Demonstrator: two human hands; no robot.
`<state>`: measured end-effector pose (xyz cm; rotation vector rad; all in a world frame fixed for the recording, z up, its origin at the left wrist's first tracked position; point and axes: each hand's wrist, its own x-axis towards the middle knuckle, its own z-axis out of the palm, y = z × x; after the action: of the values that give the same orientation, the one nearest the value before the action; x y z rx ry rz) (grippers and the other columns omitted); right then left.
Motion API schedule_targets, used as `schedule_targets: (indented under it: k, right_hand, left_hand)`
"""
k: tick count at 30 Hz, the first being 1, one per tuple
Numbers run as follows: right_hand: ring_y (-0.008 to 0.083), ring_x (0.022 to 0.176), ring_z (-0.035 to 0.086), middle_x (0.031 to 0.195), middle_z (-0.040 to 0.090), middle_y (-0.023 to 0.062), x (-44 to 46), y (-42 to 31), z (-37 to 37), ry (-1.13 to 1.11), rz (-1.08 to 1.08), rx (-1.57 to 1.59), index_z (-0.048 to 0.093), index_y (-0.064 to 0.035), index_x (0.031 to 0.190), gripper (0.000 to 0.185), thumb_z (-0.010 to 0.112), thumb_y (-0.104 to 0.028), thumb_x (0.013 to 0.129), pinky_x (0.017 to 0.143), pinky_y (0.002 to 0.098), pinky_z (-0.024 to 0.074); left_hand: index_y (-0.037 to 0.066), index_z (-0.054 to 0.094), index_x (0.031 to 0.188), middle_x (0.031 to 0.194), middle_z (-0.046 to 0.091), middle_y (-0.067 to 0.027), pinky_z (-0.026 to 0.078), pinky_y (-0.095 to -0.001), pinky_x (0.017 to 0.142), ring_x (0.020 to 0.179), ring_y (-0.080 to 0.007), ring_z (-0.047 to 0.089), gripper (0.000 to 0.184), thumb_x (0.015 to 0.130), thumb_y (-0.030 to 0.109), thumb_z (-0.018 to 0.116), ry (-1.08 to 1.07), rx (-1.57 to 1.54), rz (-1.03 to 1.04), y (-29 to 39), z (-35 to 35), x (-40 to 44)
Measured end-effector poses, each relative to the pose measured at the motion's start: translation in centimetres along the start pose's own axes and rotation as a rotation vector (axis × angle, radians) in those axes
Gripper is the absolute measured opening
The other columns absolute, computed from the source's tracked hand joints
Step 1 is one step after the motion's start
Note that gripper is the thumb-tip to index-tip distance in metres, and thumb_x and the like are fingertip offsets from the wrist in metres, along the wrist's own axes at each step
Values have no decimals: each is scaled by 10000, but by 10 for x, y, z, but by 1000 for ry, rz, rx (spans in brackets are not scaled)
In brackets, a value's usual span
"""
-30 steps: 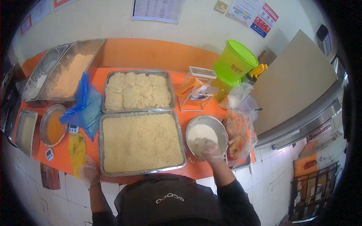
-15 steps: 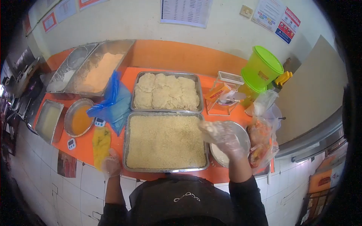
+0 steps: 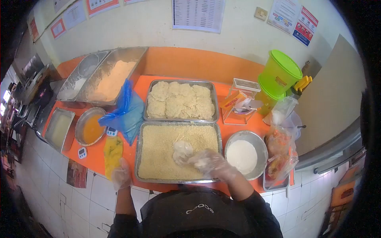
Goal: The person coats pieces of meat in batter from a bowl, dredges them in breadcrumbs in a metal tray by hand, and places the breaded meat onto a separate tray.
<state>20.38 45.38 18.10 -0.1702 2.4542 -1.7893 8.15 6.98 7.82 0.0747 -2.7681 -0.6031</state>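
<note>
My right hand (image 3: 210,163), in a clear glove smeared with white batter, is over the right half of a metal tray of pale crumbs (image 3: 158,166). Its fingers stretch towards a batter-coated piece (image 3: 183,152) that lies on the crumbs; motion blurs them, and what the piece is under its coating does not show. At the table's front edge rests my left hand (image 3: 121,174), gloved and open, beside a yellow cloth (image 3: 113,152). To the right of the crumbs stands a round metal bowl of white batter (image 3: 242,156).
Behind the crumbs sits a tray of crumbed pieces (image 3: 180,100). On the left are a blue plastic bag (image 3: 131,113), a bowl of orange liquid (image 3: 92,129), two small timers and bins of powder (image 3: 113,81). Bagged food (image 3: 276,154) and green tubs (image 3: 279,73) stand right.
My right hand has moved left and down from beside the batter bowl to over the crumbs. The coated piece now lies on the crumbs. My left hand stays at the table edge.
</note>
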Motion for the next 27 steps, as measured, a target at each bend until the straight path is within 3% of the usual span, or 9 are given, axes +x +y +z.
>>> schedule_targets:
  k: [4, 5, 7, 9, 12, 14, 15, 21, 27]
  right_hand:
    - [149, 947, 587, 1143, 618, 109, -27, -82, -35, 129, 31, 516, 552, 16, 1218, 569, 566, -444, 884, 787, 261, 473]
    - [146, 951, 586, 1194, 595, 120, -37, -90, -42, 190, -2, 587, 522, 22, 1258, 606, 561, -455, 886, 779, 244, 475]
    - [161, 963, 585, 1235, 543, 127, -51, -67, -60, 271, 1, 835, 384, -9, 1375, 727, 538, -518, 879, 718, 241, 508]
    - [167, 915, 606, 1184, 558, 136, -61, -64, -64, 381, -286, 1204, 331, -36, 1413, 755, 525, -532, 878, 602, 263, 545]
    - [238, 1034, 552, 1266, 486, 128, -66, -77, -74, 507, -455, 1194, 206, -99, 1468, 910, 514, -654, 816, 754, 369, 540]
    - [313, 1102, 503, 1275, 474, 106, -72, -74, -79, 418, -652, 1267, 189, -153, 1478, 914, 523, -666, 800, 871, 465, 486]
    - [327, 1090, 503, 1280, 465, 120, -75, -72, -81, 462, -670, 1251, 191, -164, 1477, 911, 520, -673, 797, 866, 478, 484]
    - [395, 1102, 462, 1298, 430, 143, -86, -61, -80, 631, -767, 1263, 176, -217, 1481, 875, 468, -697, 809, 860, 592, 441]
    - [375, 1134, 442, 1355, 382, 114, -81, -43, -86, 724, -885, 1222, 167, -210, 1486, 865, 449, -690, 824, 878, 607, 426]
  left_hand:
    - [100, 554, 762, 601, 538, -38, 457, -352, 504, 542, -160, 538, 295, 953, 298, 446, 128, -1070, -456, 61, -38, 7]
    - [103, 555, 781, 620, 529, -18, 455, -334, 518, 551, -150, 518, 273, 956, 283, 448, -67, -730, -354, 98, -61, 9]
    - [103, 559, 871, 693, 539, -2, 455, -305, 545, 597, -144, 511, 206, 957, 266, 467, -341, -547, -68, 139, -65, -2]
    - [94, 569, 1068, 835, 605, -37, 460, -289, 572, 701, -165, 569, 226, 946, 277, 518, -471, -1389, 295, 120, 6, -33]
    - [84, 614, 1001, 871, 624, -16, 486, -301, 577, 685, -168, 595, 190, 943, 231, 508, -471, -885, 1255, 239, -31, -66]
    - [82, 617, 1065, 905, 647, -51, 513, -310, 658, 775, -205, 631, 211, 925, 224, 546, -748, -401, 1303, 313, -98, -72]
    - [84, 625, 1054, 894, 652, -64, 516, -316, 695, 798, -225, 633, 207, 912, 224, 570, -1114, -352, 920, 341, -119, -83]
    - [52, 645, 978, 866, 665, -60, 517, -305, 727, 817, -183, 641, 152, 887, 165, 599, -854, -1081, 1080, 344, -2, -125]
    - [31, 597, 1106, 1041, 628, -81, 493, -235, 864, 985, -139, 594, 224, 886, 40, 557, -1208, -1083, 816, 331, 42, -142]
